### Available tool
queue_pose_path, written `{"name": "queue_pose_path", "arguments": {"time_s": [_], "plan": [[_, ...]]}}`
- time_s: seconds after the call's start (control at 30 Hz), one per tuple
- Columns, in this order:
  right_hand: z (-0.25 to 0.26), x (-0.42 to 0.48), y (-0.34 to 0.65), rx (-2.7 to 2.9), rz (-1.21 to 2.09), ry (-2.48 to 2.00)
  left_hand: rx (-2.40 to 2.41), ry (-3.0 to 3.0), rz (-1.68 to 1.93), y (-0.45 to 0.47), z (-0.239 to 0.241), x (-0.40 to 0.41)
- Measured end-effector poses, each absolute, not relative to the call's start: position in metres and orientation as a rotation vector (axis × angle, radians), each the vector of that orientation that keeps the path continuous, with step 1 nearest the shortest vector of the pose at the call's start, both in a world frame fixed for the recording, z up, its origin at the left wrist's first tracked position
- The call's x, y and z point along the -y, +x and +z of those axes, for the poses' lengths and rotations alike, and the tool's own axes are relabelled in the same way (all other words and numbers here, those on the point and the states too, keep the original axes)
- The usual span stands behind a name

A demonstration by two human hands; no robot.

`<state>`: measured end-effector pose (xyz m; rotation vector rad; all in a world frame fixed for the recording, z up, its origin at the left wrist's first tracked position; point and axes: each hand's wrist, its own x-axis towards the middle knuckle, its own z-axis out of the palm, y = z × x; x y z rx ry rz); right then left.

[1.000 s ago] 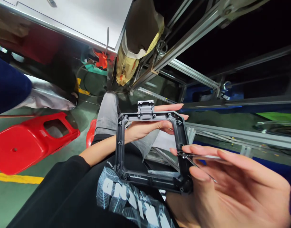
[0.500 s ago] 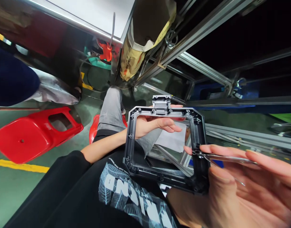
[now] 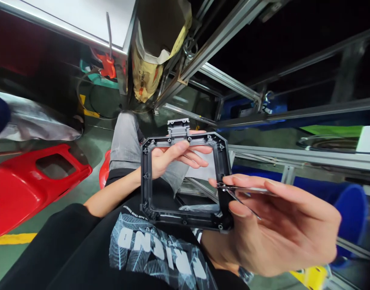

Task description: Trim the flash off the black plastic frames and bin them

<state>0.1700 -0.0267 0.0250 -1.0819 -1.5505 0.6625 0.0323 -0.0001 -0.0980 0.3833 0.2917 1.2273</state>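
A black plastic frame (image 3: 146, 177), squarish with cut corners and small screw bosses, is held up before my chest. A grey hinge-like tab (image 3: 178, 128) sticks up from its top edge. My left hand (image 3: 172, 158) reaches behind the opening and grips the top edge, thumb in front. My right hand (image 3: 287, 225) is at the right side, fingertips touching the frame. It also holds a thin metal tool (image 3: 248, 189), whose two slender arms spread toward the palm. The tool's joined end lies against the frame's right bar; its working tip cannot be made out.
A red plastic stool (image 3: 18, 181) stands on the floor at left, near another person's trouser leg (image 3: 36, 119). An open paper sack (image 3: 145, 76) is beside a table (image 3: 82, 16) with an orange-handled tool (image 3: 108, 64). Metal profile rails (image 3: 233, 84) run along the right.
The view has swung right, so the surroundings shift left. My left thumb has moved up onto the frame's top edge. My right hand keeps the tool at the frame's right bar.
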Motion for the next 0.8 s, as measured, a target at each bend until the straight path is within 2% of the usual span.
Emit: {"name": "queue_pose_path", "arguments": {"time_s": [0.33,0.5,0.63,0.8], "plan": [[0.028,0.031,0.176,1.535,0.785,-1.091,-0.296,0.455,1.233,0.026,-0.092,-0.001],[0.020,0.027,0.167,1.284,0.702,-1.230,-0.401,0.462,1.195,0.023,-0.090,-0.003],[0.015,0.026,0.164,1.254,0.627,-1.326,-0.378,0.428,1.231,0.024,-0.091,-0.006],[0.013,0.027,0.167,1.284,0.686,-1.332,-0.346,0.404,1.253,0.023,-0.091,-0.007]]}}
